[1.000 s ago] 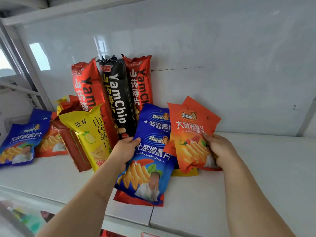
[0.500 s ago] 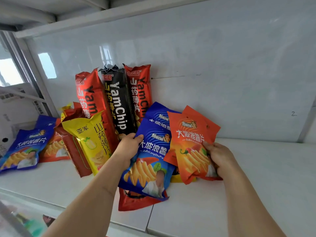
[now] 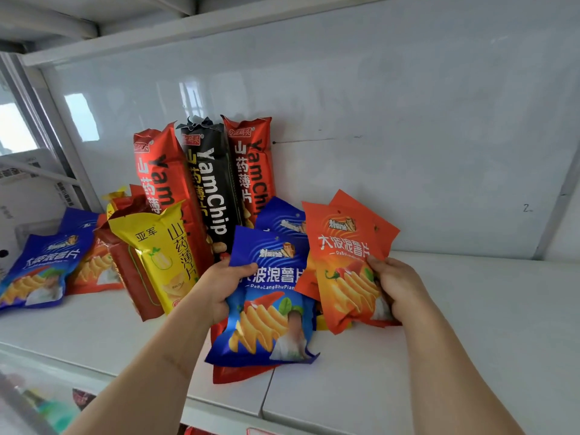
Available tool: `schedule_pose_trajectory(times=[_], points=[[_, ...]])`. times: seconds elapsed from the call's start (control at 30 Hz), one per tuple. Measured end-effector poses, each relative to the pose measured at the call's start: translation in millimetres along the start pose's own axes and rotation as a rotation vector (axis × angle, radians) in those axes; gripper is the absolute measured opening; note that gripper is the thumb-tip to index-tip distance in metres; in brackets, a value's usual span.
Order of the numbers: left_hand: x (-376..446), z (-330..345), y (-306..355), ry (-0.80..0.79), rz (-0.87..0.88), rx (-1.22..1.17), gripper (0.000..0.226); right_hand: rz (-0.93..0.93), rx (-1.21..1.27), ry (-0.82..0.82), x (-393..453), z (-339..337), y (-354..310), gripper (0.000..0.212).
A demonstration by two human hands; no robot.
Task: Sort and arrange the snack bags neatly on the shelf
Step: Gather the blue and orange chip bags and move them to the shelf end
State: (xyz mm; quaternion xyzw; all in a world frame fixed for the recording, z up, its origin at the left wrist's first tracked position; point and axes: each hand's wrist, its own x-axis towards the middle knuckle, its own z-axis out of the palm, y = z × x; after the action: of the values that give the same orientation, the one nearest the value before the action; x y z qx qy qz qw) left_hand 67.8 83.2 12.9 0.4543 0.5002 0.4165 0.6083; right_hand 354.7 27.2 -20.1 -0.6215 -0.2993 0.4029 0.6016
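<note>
Left hand (image 3: pixel 224 282) grip pinches the blue chip bag (image 3: pixel 266 309) at its left edge; right hand (image 3: pixel 397 285) grip pinches the orange chip bag (image 3: pixel 343 262) at its right edge, both above the shelf (image 3: pixel 439 356).

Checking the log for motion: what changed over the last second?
The left hand has lifted its blue bag up off the red bag beneath. The right hand keeps its grip on the orange bags. The standing YamChip packs stayed put.

Red bag (image 3: pixel 238 373) mostly hidden underneath
</note>
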Motion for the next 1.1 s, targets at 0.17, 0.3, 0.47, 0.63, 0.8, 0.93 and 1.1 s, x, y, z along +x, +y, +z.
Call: schedule_pose_trajectory(times=[0.17, 0.3, 0.47, 0.63, 0.8, 0.93, 1.1], points=[[-30.0, -6.2, -11.1, -0.003, 0.007, -0.071, 0.019, -0.042, -0.035, 0.042, -13.6, -17.3, -10.8, 0.018], [-60.3, -2.7, -21.6, -0.009, 0.040, -0.126, 0.022, -0.063, -0.029, 0.082, -33.8, -41.2, -17.3, 0.015], [-100.3, 9.7, -40.7, -0.085, 0.060, -0.184, 0.014, -0.047, -0.024, 0.171, -70.6, -75.2, -14.9, 0.017], [-127.3, 28.8, -62.9, -0.173, 0.011, -0.213, 0.018, -0.024, -0.035, 0.301, -111.8, -115.9, -10.6, 0.016], [-144.0, 59.1, -76.8, -0.250, -0.003, -0.201, 0.022, -0.009, -0.057, 0.390, -137.6, -161.3, -2.5, 0.018], [-152.6, 92.5, -83.8, -0.280, -0.008, -0.169, 0.029, 0.004, -0.072, 0.426, -145.1, -202.0, -1.4, 0.019], [-155.7, 161.1, -89.4, -0.291, -0.012, -0.153, 0.023, 0.008, -0.071, 0.449, -128.2, -267.4, -10.1, 0.020]])
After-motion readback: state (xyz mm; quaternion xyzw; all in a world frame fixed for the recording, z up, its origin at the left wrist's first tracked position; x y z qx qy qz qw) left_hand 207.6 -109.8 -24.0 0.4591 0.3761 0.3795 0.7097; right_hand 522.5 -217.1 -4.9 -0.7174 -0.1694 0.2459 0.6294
